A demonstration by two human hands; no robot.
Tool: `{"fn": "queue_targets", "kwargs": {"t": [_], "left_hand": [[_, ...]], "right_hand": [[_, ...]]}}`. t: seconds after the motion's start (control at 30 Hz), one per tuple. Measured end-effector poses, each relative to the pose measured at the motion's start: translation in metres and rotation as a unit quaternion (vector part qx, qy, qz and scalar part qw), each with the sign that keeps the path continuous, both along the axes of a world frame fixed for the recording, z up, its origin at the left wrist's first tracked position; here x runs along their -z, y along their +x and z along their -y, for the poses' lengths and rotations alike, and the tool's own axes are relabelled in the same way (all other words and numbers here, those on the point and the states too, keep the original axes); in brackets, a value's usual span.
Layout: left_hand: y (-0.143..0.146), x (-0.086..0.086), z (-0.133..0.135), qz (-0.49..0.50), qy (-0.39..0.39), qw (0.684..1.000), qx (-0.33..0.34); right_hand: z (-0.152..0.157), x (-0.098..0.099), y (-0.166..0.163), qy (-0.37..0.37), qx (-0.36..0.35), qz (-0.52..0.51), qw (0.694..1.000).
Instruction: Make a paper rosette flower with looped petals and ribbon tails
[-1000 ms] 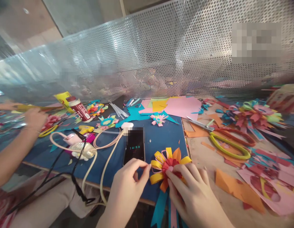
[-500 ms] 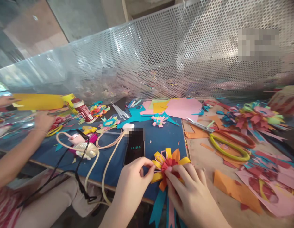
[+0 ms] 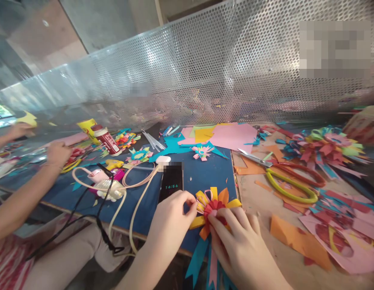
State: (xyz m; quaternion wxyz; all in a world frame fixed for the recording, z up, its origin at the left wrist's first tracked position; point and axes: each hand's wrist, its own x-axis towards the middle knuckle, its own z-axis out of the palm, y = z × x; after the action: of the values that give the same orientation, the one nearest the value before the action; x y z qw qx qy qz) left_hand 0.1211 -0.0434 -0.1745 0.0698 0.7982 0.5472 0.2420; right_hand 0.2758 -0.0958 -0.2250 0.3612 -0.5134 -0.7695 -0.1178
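Note:
A paper flower (image 3: 215,206) with yellow and orange loops, a red centre and blue and pink ribbon tails lies at the near edge of the blue mat (image 3: 205,177). My left hand (image 3: 171,221) pinches one of its yellow loops between thumb and fingers. My right hand (image 3: 238,245) lies over the flower's right side, its fingers pressing on the red centre. A black phone (image 3: 171,183) lies just behind my left hand.
Yellow and red scissors (image 3: 291,183) lie on the wooden table to the right, among orange and pink paper scraps (image 3: 298,239). Finished paper flowers (image 3: 322,147) pile at far right. Cables, a glue bottle (image 3: 106,139) and another person's arm (image 3: 26,193) are at left. A perforated metal screen (image 3: 220,72) stands behind.
My left hand has moved right and closed onto the flower's yellow loop. The person at left has lifted away the yellow sheet.

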Motion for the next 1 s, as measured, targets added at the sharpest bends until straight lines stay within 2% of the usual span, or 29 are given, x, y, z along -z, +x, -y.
{"fn": "queue_targets", "kwargs": {"t": [0.2, 0.5, 1.0], "left_hand": [[-0.001, -0.003, 0.004, -0.020, -0.018, 1.000, 0.003], [-0.010, 0.001, 0.008, 0.046, -0.035, 0.998, 0.007], [-0.007, 0.009, 0.006, 0.063, -0.053, 0.997, 0.003]], "right_hand": [[0.000, -0.001, 0.000, -0.010, 0.002, 0.005, 1.000], [-0.001, 0.003, -0.003, 0.017, 0.004, -0.019, 1.000], [-0.001, 0.002, -0.003, 0.010, 0.003, -0.023, 1.000]]}}
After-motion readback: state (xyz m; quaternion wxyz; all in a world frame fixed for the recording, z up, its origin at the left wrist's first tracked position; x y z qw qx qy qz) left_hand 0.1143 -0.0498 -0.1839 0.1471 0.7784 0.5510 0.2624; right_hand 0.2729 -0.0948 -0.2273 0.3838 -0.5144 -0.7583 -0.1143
